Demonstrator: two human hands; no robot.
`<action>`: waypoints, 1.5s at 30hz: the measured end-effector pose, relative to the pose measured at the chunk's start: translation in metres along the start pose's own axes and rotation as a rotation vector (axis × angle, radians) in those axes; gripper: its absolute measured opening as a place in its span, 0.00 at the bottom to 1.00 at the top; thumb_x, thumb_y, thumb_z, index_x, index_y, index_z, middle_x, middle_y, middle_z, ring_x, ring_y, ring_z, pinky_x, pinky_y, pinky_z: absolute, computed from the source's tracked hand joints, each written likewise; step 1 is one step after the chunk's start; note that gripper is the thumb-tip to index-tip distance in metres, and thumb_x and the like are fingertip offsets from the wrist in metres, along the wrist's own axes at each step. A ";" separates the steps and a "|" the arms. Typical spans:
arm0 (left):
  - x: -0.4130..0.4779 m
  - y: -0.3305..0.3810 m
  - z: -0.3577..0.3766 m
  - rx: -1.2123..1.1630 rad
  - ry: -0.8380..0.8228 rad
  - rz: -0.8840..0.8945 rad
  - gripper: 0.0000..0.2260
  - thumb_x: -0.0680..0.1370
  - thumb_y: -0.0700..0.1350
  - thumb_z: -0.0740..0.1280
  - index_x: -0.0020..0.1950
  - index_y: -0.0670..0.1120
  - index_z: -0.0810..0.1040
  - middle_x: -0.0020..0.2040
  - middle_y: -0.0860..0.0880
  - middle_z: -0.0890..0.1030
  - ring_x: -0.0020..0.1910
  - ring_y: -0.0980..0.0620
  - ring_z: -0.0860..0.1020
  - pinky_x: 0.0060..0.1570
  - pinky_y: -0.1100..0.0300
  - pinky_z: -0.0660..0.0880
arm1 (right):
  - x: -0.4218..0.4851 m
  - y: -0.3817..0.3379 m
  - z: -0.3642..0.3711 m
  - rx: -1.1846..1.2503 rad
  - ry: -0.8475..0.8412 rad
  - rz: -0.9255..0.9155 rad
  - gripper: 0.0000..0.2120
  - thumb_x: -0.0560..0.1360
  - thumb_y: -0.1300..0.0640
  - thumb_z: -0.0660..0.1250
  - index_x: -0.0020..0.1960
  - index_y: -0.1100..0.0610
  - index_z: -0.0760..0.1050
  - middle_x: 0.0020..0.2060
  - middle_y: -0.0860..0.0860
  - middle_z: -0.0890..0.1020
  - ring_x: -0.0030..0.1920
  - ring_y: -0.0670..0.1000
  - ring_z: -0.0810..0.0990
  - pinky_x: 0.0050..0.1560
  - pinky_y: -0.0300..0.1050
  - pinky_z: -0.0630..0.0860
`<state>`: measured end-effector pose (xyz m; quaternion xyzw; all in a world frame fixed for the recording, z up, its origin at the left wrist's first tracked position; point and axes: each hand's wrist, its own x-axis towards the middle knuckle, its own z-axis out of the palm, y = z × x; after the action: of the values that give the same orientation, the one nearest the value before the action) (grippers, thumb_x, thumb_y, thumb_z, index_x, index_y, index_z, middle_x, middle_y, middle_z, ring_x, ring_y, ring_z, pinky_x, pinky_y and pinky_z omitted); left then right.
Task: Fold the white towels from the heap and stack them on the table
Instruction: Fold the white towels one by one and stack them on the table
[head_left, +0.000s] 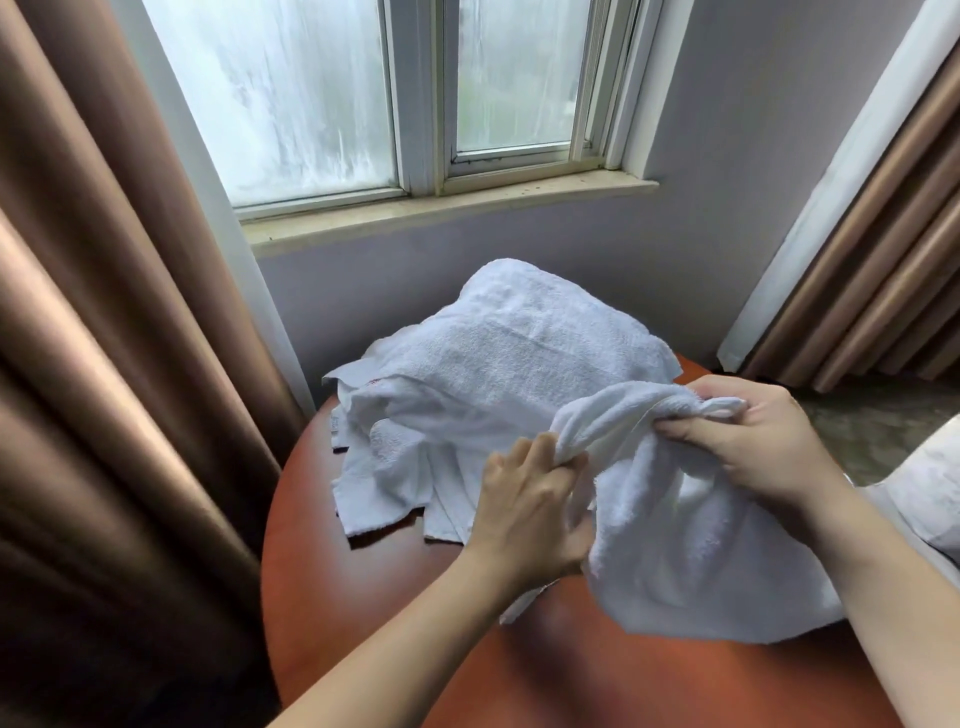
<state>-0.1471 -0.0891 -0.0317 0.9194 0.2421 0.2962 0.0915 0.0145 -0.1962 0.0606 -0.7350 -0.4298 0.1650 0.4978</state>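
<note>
A heap of white towels (493, 364) lies crumpled on the far half of a round reddish-brown table (363, 587). In front of it I hold one white towel (691, 545) lifted above the table, bunched along its top edge. My left hand (524, 504) grips the left end of that bunched edge. My right hand (753, 441) pinches the right end between thumb and fingers. The rest of the towel hangs down in loose folds, and its lower part rests on the table near the right edge.
Brown curtains hang at the left (104, 364) and at the right (872, 291). A window (405, 93) with a stone sill (447, 208) is behind the table. A white cushion or bedding (930, 493) shows at the right edge.
</note>
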 end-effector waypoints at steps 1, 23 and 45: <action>0.001 0.001 0.001 0.042 0.001 -0.018 0.18 0.66 0.53 0.56 0.47 0.49 0.80 0.46 0.50 0.75 0.41 0.45 0.75 0.36 0.56 0.65 | 0.000 0.000 0.000 0.009 -0.005 -0.002 0.06 0.66 0.55 0.76 0.39 0.56 0.81 0.37 0.59 0.82 0.40 0.51 0.77 0.50 0.61 0.76; 0.007 -0.069 0.012 0.372 -0.071 -0.102 0.08 0.55 0.39 0.74 0.28 0.48 0.77 0.35 0.47 0.72 0.31 0.44 0.74 0.33 0.53 0.67 | -0.008 0.011 -0.006 -0.141 0.203 -0.006 0.10 0.69 0.63 0.73 0.37 0.48 0.80 0.32 0.50 0.81 0.38 0.52 0.77 0.40 0.48 0.73; 0.021 -0.134 -0.026 -0.005 -0.023 0.393 0.09 0.74 0.38 0.59 0.33 0.44 0.66 0.36 0.46 0.67 0.32 0.49 0.65 0.25 0.51 0.69 | -0.010 0.044 -0.018 -0.186 0.209 0.151 0.18 0.71 0.64 0.70 0.41 0.39 0.80 0.34 0.40 0.81 0.43 0.54 0.78 0.39 0.35 0.71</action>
<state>-0.1999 0.0384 -0.0423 0.9520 0.0561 0.2985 0.0370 0.0416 -0.2205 0.0289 -0.8214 -0.3325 0.0842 0.4557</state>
